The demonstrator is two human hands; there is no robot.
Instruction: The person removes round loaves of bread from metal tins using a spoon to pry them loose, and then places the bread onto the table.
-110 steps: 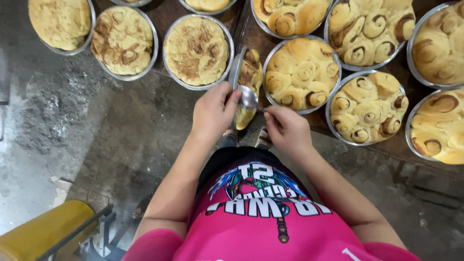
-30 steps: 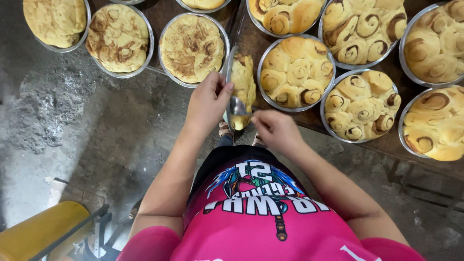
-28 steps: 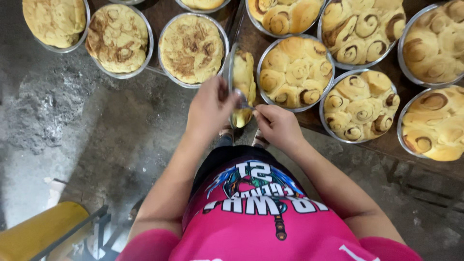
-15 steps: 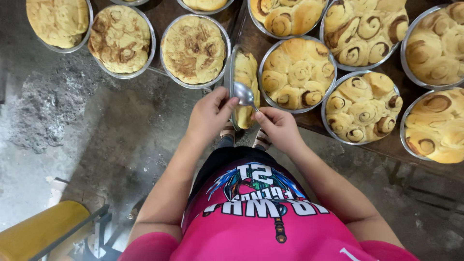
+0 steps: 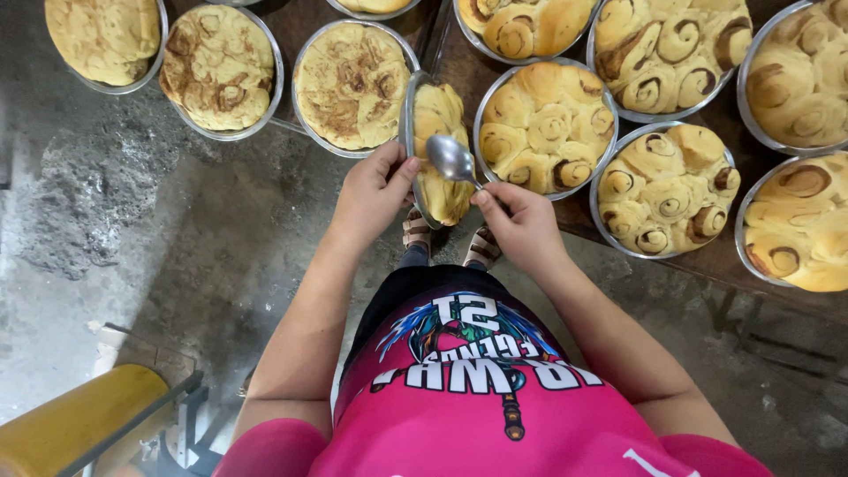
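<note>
My left hand (image 5: 371, 190) grips the rim of a round metal pan (image 5: 410, 124) that stands tilted on its edge, its baked rolls (image 5: 439, 119) facing right. My right hand (image 5: 521, 225) holds a metal spoon (image 5: 452, 161) by the handle, with the bowl against the rolls in the tilted pan. Both hands are just in front of a dark wooden table (image 5: 459, 53) covered in pans.
Several round pans of golden cinnamon rolls (image 5: 539, 128) (image 5: 667, 190) (image 5: 353, 84) (image 5: 219, 71) fill the table. Below is a rough concrete floor (image 5: 132, 247). A yellow object (image 5: 71, 424) lies at the lower left. My sandalled feet (image 5: 481, 247) show under the table edge.
The spoon has risen along the rolls in the tilted pan, from its lower edge toward the middle. My left hand keeps holding the pan's rim.
</note>
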